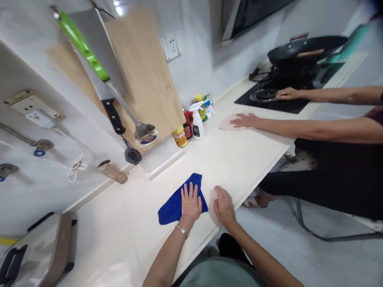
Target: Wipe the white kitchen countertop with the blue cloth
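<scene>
A blue cloth (172,207) is spread on the white countertop (149,195). My left hand (191,203), with a metal bracelet at the wrist, lies flat on the cloth's right part, fingers spread. Just right of the cloth, my right hand (224,205) rests near the counter's front edge; its fingers are curled together, and whatever might be inside them is hidden.
Another person's hand presses a pale cloth (226,122) at the right; their other hand touches the stove (279,104). A wok (305,50) sits behind. Bottles, including a white spray bottle (197,123), line the wall. An electric pan (54,247) stands at lower left.
</scene>
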`<state>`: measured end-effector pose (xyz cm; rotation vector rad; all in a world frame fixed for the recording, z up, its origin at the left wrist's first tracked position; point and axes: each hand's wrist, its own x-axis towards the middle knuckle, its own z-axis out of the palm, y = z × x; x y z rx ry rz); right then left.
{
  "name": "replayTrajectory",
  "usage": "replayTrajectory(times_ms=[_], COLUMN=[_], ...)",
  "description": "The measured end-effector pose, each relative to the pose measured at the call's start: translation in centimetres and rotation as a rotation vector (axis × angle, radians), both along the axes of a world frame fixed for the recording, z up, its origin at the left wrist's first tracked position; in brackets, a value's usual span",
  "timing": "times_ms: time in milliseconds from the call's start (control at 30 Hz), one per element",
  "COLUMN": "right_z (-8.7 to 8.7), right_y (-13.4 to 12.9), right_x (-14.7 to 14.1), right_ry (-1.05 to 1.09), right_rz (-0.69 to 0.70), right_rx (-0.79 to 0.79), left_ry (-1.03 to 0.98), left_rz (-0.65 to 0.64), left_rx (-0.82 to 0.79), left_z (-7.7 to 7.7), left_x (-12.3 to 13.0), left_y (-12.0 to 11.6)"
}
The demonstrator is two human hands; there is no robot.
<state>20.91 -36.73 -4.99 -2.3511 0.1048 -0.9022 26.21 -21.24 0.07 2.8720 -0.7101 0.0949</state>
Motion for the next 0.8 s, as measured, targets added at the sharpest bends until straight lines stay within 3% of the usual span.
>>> replayTrajectory(times_ms=[267,367,567,800], right_z=[-1.6,-2.2,-3.2,-3.7], right_y=[-0.6,-1.0,-1.8,-2.5], right_x=[0.1,0.0,-0.1,-0.2], right_ry=[-0.088,-0.104,-0.11,-0.1], right_rz=[0.058,0.088,0.128,0.144], right_rx=[-0.08,-0.122,-0.246,-0.301], left_ry=[-0.003,0.021,0.07,0.191], left_rz=[-0.329,-0.388,-0.337,-0.159], left_rx=[-0.067,-0.103,-0.202,-0.265], left_z=[0.2,0.1,0.6,2.3], left_x=[-4.9,-6.9,-9.9,-14.9], left_y=[3.2,4.7,9.2,18.5])
